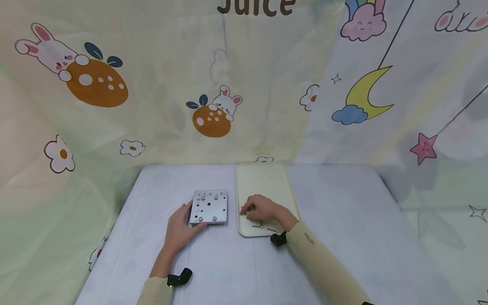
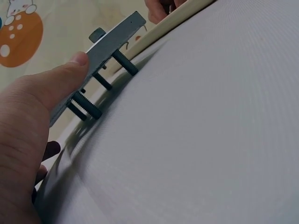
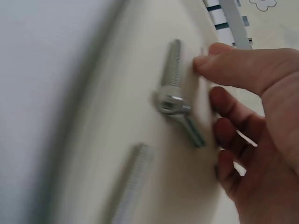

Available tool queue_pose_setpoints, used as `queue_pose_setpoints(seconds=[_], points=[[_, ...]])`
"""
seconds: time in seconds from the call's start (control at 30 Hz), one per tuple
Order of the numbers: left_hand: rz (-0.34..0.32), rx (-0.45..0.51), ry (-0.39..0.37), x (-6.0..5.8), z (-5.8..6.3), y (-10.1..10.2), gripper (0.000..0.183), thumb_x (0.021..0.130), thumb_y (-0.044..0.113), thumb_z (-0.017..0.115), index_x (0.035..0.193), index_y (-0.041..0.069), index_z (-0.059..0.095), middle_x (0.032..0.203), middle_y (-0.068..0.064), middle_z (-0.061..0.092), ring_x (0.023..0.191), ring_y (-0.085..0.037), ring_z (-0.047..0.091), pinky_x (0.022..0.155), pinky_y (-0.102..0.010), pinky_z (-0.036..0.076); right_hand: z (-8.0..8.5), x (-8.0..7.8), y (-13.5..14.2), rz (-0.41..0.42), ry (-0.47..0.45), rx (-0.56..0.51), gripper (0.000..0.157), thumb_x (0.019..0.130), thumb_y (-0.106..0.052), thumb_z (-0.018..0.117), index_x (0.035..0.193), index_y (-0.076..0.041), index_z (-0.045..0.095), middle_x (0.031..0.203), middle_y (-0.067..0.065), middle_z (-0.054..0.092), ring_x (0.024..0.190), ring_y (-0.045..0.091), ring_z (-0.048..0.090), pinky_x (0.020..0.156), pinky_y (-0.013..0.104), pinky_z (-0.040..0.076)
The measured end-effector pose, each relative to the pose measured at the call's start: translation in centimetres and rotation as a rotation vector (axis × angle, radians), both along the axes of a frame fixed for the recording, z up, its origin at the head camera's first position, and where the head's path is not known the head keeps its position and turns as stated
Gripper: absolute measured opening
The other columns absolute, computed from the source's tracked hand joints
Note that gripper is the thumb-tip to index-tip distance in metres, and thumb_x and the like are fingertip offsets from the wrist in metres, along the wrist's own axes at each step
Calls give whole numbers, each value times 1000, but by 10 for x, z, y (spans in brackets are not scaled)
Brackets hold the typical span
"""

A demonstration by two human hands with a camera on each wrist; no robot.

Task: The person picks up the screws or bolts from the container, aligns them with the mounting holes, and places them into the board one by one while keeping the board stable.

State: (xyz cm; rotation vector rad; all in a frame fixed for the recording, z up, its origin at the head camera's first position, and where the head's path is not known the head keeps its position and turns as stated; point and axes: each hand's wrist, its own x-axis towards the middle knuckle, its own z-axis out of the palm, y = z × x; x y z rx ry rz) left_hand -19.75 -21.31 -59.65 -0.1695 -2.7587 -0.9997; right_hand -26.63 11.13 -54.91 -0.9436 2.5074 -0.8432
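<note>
A silver metal plate (image 1: 203, 206) with several holes and bolt heads lies left of the tray. In the left wrist view, threaded bolts (image 2: 125, 63) stick out below the plate. My left hand (image 1: 181, 228) grips the plate, thumb at its front edge and fingers along its left side. My right hand (image 1: 263, 208) reaches down into a cream tray (image 1: 263, 180). Its thumb and index finger come together on a thin metal piece, mostly hidden by the fingertips. Nearer the wrist, loose socket-head bolts (image 3: 174, 70) lie in the tray, two of them touching.
Another loose bolt (image 1: 272, 230) lies near the tray's front edge. A white cloth (image 1: 343, 212) covers the table under the tray and plate. Behind the table hangs a printed curtain (image 1: 160, 106). Black wrist cameras (image 1: 180, 278) sit on both forearms.
</note>
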Motion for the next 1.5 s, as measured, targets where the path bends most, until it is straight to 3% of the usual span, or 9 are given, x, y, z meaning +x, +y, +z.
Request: queue_pose_setpoints(seconds=[0.13, 0.4, 0.7, 1.0, 1.23, 1.5], points=[[-5, 4, 8, -2, 1, 0, 102, 71, 70, 72, 149, 12, 39, 146, -14, 46, 135, -40, 36, 109, -58, 28, 2, -8, 1, 40, -42, 9, 21, 84, -4, 73, 99, -19, 77, 90, -11, 62, 84, 6, 56, 78, 22, 50], [-14, -12, 12, -4, 1, 1, 103, 71, 71, 70, 149, 12, 39, 146, -14, 46, 135, -40, 35, 110, -58, 28, 1, -13, 3, 12, -54, 7, 12, 86, -7, 75, 93, -16, 77, 87, -12, 67, 78, 4, 59, 71, 21, 52], [-13, -9, 28, -5, 5, 2, 102, 72, 71, 70, 149, 11, 40, 146, -13, 46, 135, -39, 36, 110, -56, 28, -2, -15, 1, -52, 90, 2, 6, 84, -19, 78, 90, -18, 76, 80, -14, 65, 72, 2, 57, 66, 20, 50], [-14, -8, 38, -6, 8, 2, 102, 72, 70, 71, 148, 10, 40, 145, -13, 47, 135, -40, 37, 110, -56, 28, 10, -12, -2, -154, 137, -87, 4, 85, -21, 76, 87, -17, 75, 73, -16, 64, 67, 3, 56, 62, 21, 50], [-4, -8, 56, -6, 10, 3, 100, 72, 69, 72, 148, 10, 41, 144, -14, 48, 134, -40, 38, 109, -57, 28, 22, -14, -11, -176, 186, -198, 4, 86, -17, 75, 85, -16, 72, 72, -13, 63, 65, 6, 54, 58, 23, 48], [12, -11, 36, -1, 5, 4, 101, 70, 67, 74, 147, 9, 43, 143, -14, 49, 133, -40, 39, 108, -57, 31, 22, -16, -25, -213, 122, -274, 4, 86, -18, 75, 87, -15, 72, 77, -12, 64, 70, 6, 56, 62, 22, 51]])
